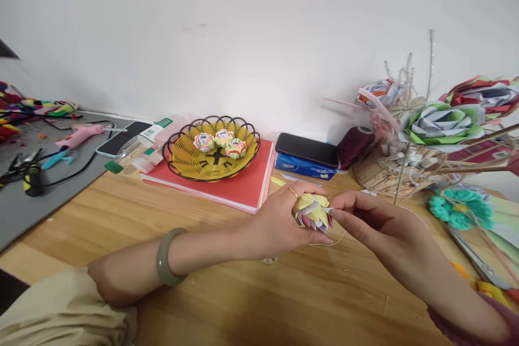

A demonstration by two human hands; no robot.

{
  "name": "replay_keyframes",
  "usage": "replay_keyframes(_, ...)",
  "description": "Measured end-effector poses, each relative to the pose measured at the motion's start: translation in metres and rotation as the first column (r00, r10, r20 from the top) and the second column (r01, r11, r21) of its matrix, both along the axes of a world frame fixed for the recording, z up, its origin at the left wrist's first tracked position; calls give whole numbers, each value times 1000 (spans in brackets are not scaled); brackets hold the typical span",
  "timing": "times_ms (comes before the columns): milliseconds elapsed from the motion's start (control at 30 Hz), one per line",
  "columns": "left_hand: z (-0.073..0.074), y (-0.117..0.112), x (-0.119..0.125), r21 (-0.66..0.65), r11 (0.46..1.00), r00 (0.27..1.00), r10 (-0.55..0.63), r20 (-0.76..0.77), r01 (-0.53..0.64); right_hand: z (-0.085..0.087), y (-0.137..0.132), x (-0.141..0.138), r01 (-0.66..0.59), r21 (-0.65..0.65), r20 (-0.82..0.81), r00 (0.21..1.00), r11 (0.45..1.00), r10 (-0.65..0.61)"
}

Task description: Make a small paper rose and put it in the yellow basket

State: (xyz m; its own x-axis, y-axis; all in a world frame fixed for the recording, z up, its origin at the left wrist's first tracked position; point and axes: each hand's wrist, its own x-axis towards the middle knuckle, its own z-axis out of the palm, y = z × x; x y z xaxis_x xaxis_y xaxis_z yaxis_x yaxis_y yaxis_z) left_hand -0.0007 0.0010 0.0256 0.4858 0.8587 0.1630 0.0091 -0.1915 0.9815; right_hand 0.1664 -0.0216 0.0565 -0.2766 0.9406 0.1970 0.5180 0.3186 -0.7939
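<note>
Two hands meet at one folded-paper flower (pixel 311 212), held over the wooden tabletop (pixel 300 303).
The thumb and forefinger of the right hand (pixel 375 221) look pinched together on a pale pointed tip at the flower's right edge; a hard tug there could tear the thin paper or loosen its layers. The left hand (pixel 275 221) wraps the flower, fingers and thumb apart only by its width, and too firm a squeeze might crush the crisp yellow and lilac petals. A thin pale cord (pixel 330 243) runs near the hands and could snag on a finger. Farther out, a round woven yellow basket (pixel 182 159) with a looped black rim sits on flat red paper (pixel 239 192), and a glossy blue packet (pixel 302 166) bears a smooth dark phone (pixel 307 150).
</note>
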Motion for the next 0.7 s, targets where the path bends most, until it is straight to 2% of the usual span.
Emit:
replay_keyframes(133,-3,1,1,-120,989,990,-72,120,87,-2,-1,-1,38,171,90,994,985,-54)
replay_keyframes(200,-4,2,1,-203,970,976,-97,195,137,-2,-2,-1,47,216,111,991,975,-72)
replay_keyframes(400,-6,3,1,-265,943,930,-100,353,202,1,-4,-1,199,232,-51,980,952,-192)
replay_keyframes(467,-6,2,1,-277,933,919,-113,379,229,0,-7,-1,150,274,-37,989,950,-145)
replay_keyframes(567,-6,3,0,-279,925,912,-136,386,256,0,-9,-1,46,308,69,995,950,-71)
replay_keyframes(700,-5,10,-3,-349,861,874,-196,445,371,1,-7,1,31,406,154,983,913,-102)
